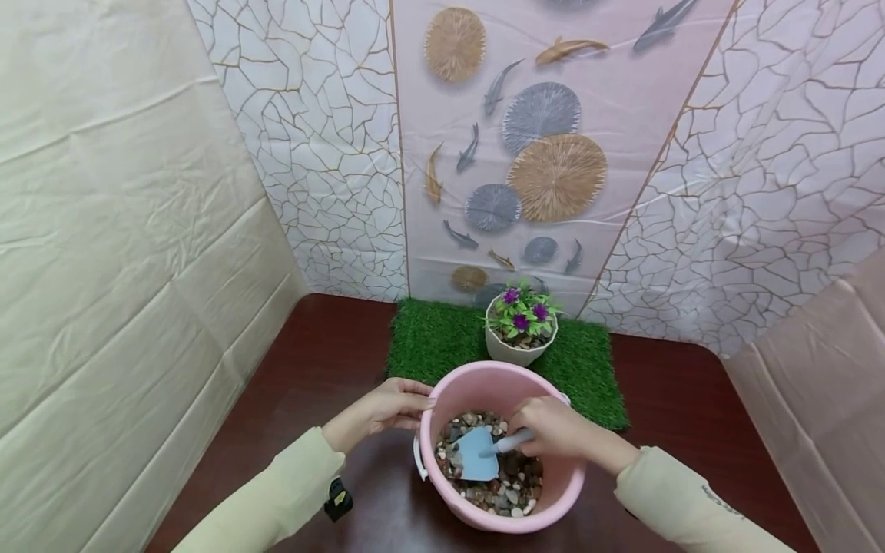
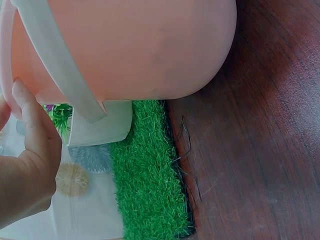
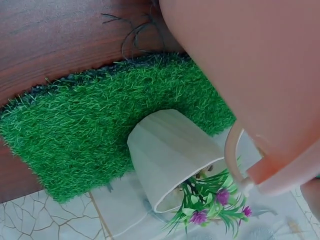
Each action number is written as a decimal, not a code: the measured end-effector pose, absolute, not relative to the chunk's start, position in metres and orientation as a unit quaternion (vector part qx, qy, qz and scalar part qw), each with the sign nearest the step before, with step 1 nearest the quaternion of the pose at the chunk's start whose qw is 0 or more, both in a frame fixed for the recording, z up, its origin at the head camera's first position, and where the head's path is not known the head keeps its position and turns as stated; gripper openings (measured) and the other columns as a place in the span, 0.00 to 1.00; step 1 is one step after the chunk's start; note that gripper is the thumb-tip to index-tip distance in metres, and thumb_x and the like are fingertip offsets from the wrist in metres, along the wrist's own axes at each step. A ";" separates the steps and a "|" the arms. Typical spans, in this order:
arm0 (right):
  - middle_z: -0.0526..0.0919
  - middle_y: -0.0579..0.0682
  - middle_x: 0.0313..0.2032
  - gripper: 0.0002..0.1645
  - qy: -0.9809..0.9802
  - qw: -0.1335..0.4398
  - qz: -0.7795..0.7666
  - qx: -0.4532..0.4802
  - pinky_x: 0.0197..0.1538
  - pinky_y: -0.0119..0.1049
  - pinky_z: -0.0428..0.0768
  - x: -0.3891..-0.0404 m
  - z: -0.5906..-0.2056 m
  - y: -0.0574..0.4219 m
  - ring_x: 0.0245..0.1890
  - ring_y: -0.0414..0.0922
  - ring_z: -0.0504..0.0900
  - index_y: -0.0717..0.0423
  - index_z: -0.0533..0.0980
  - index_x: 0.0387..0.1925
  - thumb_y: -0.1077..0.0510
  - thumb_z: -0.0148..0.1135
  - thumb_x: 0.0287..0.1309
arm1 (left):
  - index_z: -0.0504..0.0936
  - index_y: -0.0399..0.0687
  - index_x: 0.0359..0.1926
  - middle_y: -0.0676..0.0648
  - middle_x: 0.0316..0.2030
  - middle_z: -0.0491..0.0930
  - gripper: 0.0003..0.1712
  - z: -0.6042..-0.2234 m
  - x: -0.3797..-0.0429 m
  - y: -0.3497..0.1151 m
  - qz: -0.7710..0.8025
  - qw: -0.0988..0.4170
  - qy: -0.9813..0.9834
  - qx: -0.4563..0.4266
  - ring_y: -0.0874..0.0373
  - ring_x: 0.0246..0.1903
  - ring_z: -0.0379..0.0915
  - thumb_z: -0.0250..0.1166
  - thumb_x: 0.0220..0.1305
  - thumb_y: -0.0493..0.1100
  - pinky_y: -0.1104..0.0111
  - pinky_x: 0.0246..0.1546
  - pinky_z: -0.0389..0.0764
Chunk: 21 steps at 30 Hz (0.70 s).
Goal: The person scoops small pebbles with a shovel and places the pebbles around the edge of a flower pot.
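A pink bucket (image 1: 508, 525) stands on the table, with mixed pebbles (image 1: 513, 491) across its bottom. My left hand (image 1: 389, 405) pinches the bucket's left rim; the left wrist view shows the thumb of that hand (image 2: 32, 155) against the outer wall. Inside the bucket, my right hand (image 1: 558, 427) grips the grey handle of a small light-blue shovel (image 1: 477, 455). The blade lies among the pebbles and points left, with some stones at its left edge. In the right wrist view the bucket's wall (image 3: 255, 60) hides the shovel.
Behind the bucket, a white pot (image 1: 515, 353) of purple flowers (image 1: 522, 321) stands on a green artificial grass mat (image 1: 435, 338). The bucket's white carrying handle (image 2: 55, 50) hangs down its side. Dark red-brown wood tabletop (image 1: 311, 361) surrounds the mat, with patterned cloth walls (image 1: 332, 153) beyond.
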State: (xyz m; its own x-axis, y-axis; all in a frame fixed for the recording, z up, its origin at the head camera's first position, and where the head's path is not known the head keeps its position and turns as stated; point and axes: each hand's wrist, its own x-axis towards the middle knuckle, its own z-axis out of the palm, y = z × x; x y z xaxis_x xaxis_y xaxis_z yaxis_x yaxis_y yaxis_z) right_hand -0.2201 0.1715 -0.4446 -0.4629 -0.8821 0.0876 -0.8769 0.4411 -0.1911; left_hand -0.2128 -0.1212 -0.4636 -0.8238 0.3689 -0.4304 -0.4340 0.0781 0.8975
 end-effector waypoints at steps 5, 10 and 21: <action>0.82 0.40 0.24 0.08 0.854 0.026 -0.130 -0.503 0.30 0.26 0.76 -0.221 -0.440 0.178 0.26 0.34 0.77 0.49 0.83 0.26 0.62 0.68 0.36 | 0.70 0.29 0.59 0.38 0.42 0.83 0.27 -0.463 -0.213 -0.120 0.679 0.296 0.672 -0.024 0.60 0.32 0.82 0.61 0.61 0.37 0.71 0.32 0.85; 0.83 0.40 0.25 0.08 0.865 0.034 -0.141 -0.481 0.31 0.27 0.78 -0.222 -0.430 0.183 0.27 0.33 0.77 0.50 0.84 0.27 0.63 0.68 0.39 | 0.70 0.29 0.59 0.34 0.45 0.82 0.27 -0.463 -0.214 -0.120 0.681 0.294 0.670 -0.020 0.59 0.33 0.82 0.62 0.61 0.37 0.70 0.33 0.85; 0.84 0.40 0.27 0.08 0.879 0.034 -0.166 -0.445 0.31 0.28 0.78 -0.227 -0.413 0.196 0.27 0.32 0.77 0.50 0.84 0.28 0.64 0.68 0.42 | 0.70 0.29 0.59 0.44 0.36 0.85 0.26 -0.464 -0.213 -0.120 0.681 0.294 0.670 -0.020 0.61 0.30 0.81 0.62 0.61 0.37 0.71 0.32 0.85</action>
State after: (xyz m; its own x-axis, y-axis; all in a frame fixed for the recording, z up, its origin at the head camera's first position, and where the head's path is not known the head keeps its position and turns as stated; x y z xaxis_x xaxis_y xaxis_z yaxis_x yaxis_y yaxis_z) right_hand -0.2270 0.1960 -0.4134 -0.6010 -0.7945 0.0874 -0.7716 0.5482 -0.3226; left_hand -0.2131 -0.1203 -0.4639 -0.8264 0.3735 -0.4214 -0.4278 0.0704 0.9011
